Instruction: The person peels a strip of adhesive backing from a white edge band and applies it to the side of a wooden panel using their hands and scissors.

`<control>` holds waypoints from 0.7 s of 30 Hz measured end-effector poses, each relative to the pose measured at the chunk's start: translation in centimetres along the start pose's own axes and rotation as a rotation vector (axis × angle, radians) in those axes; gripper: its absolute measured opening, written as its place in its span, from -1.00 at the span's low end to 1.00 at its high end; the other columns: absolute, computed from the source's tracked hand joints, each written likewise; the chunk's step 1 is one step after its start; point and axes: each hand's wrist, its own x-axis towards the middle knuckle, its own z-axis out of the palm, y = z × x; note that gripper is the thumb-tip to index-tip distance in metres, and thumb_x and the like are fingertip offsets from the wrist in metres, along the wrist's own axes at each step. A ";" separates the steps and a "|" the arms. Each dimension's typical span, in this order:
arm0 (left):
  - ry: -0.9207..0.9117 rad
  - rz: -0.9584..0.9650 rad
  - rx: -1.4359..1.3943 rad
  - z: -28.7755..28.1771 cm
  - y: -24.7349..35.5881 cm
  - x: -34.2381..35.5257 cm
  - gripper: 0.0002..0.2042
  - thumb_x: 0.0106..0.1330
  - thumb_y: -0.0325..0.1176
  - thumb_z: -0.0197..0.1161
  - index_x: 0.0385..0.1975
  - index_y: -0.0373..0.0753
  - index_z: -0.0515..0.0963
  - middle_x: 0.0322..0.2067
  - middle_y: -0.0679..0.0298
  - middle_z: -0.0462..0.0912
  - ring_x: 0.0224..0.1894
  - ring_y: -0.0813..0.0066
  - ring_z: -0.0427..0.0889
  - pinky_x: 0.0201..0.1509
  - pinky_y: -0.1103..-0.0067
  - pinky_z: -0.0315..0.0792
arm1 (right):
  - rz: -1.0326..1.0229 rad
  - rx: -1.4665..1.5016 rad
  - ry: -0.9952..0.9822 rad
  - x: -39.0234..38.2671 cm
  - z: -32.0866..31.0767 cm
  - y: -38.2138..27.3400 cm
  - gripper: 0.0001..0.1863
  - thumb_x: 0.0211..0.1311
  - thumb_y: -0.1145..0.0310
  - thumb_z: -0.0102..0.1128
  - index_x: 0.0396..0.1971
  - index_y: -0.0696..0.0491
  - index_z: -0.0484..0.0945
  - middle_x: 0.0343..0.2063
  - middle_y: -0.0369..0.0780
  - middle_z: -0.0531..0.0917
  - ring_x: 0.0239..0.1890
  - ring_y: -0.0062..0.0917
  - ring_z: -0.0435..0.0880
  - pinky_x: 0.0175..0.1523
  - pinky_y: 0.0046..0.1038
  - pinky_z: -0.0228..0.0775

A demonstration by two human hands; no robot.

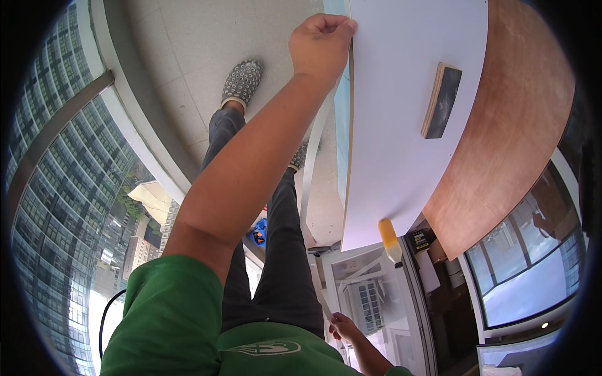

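Observation:
My left hand [322,47] reaches far forward, its thumb and fingers pinched at the left edge of a white board [401,144]. A narrow white strip [307,194] hangs in a curve beside that edge, running from near my left hand down toward my right. Low in the view, close to my body, my right hand [342,328] is closed on the strip's lower part. On the board lie a dark-faced wooden block [443,100] and, by its near edge, a yellow-handled tool [389,240] whose working end I cannot make out.
A brown wooden panel [508,119] adjoins the board on the right. Light blue sheeting [342,119] shows under its left edge. Tiled floor [182,62] and a window ledge [135,94] lie to the left. A glazed white frame [376,301] stands near me, with dark boxes [419,239] beside it.

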 end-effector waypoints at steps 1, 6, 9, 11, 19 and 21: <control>-0.003 0.002 -0.012 0.0 -0.1 0.1 -0.85 0.19 -0.50 0.38 -0.30 -0.41 0.61 -0.48 0.28 0.63 -0.50 0.63 0.51 -0.42 0.70 0.41 | 0.001 0.007 -0.001 0.1 0.0 0.1 -0.78 0.51 0.27 -0.12 -0.10 0.04 0.49 -0.63 -0.27 0.54 -0.79 -0.62 0.37 -0.70 -0.52 0.18; -0.020 -0.011 -0.043 -0.1 -0.2 0.2 -0.85 0.18 -0.50 0.40 -0.31 -0.40 0.61 -0.47 0.28 0.64 -0.49 0.61 0.52 -0.40 0.68 0.42 | -0.003 0.006 -0.005 0.2 0.0 0.1 -0.78 0.51 0.26 -0.11 -0.11 0.03 0.49 -0.63 -0.27 0.54 -0.79 -0.62 0.37 -0.70 -0.52 0.18; -0.027 -0.025 -0.053 -0.1 -0.2 0.3 -0.84 0.18 -0.49 0.40 -0.30 -0.40 0.60 -0.46 0.28 0.65 -0.48 0.62 0.52 -0.40 0.69 0.43 | -0.014 0.001 -0.016 0.5 0.0 0.3 -0.78 0.52 0.26 -0.12 -0.12 0.03 0.49 -0.63 -0.27 0.54 -0.80 -0.62 0.37 -0.71 -0.52 0.19; -0.033 -0.029 -0.069 0.1 -0.1 0.1 -0.84 0.19 -0.49 0.40 -0.30 -0.39 0.60 -0.45 0.27 0.65 -0.48 0.62 0.53 -0.40 0.69 0.43 | -0.018 0.002 -0.016 0.8 0.0 0.6 -0.79 0.52 0.26 -0.12 -0.12 0.03 0.49 -0.63 -0.27 0.54 -0.80 -0.62 0.37 -0.71 -0.52 0.19; -0.030 0.006 0.234 -1.1 -1.5 -3.0 -0.78 0.26 -0.30 0.34 -0.20 -0.29 0.64 -0.42 0.29 0.68 -0.40 0.59 0.60 -0.25 0.60 0.51 | -0.021 0.028 -0.015 0.4 0.3 0.4 -0.79 0.52 0.27 -0.12 -0.12 0.03 0.48 -0.62 -0.26 0.54 -0.80 -0.62 0.37 -0.71 -0.52 0.20; -0.031 -0.004 0.251 -1.6 -2.0 -3.6 -0.78 0.26 -0.31 0.35 -0.20 -0.30 0.65 -0.42 0.29 0.69 -0.40 0.61 0.60 -0.27 0.63 0.50 | -0.017 0.019 -0.016 0.5 0.3 0.7 -0.79 0.52 0.27 -0.12 -0.12 0.03 0.48 -0.62 -0.26 0.54 -0.79 -0.61 0.37 -0.71 -0.52 0.20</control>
